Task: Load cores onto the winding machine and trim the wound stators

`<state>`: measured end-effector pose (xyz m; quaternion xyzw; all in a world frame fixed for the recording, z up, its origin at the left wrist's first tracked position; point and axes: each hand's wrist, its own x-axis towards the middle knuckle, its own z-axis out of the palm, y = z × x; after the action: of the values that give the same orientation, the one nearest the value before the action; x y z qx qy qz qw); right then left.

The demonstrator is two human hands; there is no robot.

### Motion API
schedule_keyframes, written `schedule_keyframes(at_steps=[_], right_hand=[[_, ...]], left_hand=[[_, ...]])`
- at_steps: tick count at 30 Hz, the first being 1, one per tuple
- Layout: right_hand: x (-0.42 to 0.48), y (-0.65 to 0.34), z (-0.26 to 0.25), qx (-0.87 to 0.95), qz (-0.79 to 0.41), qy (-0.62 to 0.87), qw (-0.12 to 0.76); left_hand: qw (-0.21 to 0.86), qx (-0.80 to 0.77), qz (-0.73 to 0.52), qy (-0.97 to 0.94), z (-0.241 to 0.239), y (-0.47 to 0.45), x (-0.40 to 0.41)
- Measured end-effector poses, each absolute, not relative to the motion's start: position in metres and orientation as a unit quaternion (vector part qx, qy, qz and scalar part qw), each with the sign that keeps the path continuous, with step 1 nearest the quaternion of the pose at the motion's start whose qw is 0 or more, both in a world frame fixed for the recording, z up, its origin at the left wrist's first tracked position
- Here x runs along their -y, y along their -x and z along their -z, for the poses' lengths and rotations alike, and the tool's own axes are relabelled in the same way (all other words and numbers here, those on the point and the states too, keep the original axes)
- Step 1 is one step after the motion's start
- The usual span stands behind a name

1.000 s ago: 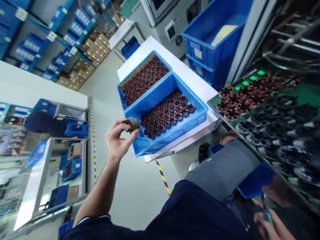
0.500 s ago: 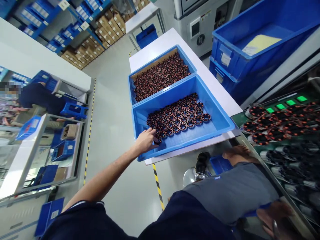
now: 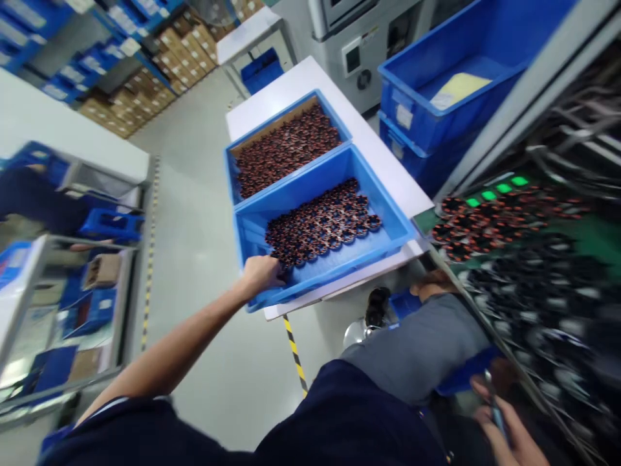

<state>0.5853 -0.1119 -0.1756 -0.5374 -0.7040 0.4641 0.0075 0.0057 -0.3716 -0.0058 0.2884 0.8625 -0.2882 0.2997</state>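
My left hand (image 3: pixel 261 273) reaches into the near-left corner of a blue bin (image 3: pixel 339 262) that holds a layer of round copper-wound coils (image 3: pixel 323 223). Its fingers curl down among the coils at the bin's edge, and what they grip is hidden. A second blue bin (image 3: pixel 229 169), packed with the same coils, stands right behind the first. Both rest on a white table (image 3: pixel 388 171). My right hand (image 3: pixel 502 427) is at the bottom right, closed round a thin tool (image 3: pixel 493 402).
A green workbench (image 3: pixel 592 239) at the right carries several more coils and lit green buttons. Two large stacked blue crates (image 3: pixel 412 90) stand behind the table. Yellow-black tape (image 3: pixel 294 346) marks the floor. Another person (image 3: pixel 29 200) works at a shelf cart on the left.
A second ago my left hand held a coil part above the bin's corner. It then went down into the bin and now sits curled at the near-left corner. The view swung a little.
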Motion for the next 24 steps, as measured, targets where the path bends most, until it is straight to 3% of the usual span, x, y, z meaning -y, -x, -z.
schedule_keyframes(at_steps=[4, 8, 12, 15, 24], right_hand=[[0.135, -0.567, 0.152, 0.666, -0.510, 0.544, 0.017], [0.157, -0.561, 0.140, 0.665, -0.529, 0.526, 0.030], [0.179, -0.572, 0.127, 0.666, -0.530, 0.522, 0.052], [0.194, -0.589, 0.123, 0.653, -0.534, 0.534, 0.061], [0.223, -0.623, 0.139, 0.596, -0.529, 0.599, 0.082]], left_hand=[[0.153, -0.914, 0.057, -0.371, -0.028, -0.011, 0.326], [0.027, -0.834, -0.096, -0.543, -0.034, -0.029, 0.227], [-0.003, -0.780, -0.104, -0.617, -0.006, -0.042, 0.105], [0.040, -0.759, -0.047, -0.648, 0.020, -0.039, 0.039], [0.075, -0.681, 0.015, -0.729, 0.037, -0.019, -0.007]])
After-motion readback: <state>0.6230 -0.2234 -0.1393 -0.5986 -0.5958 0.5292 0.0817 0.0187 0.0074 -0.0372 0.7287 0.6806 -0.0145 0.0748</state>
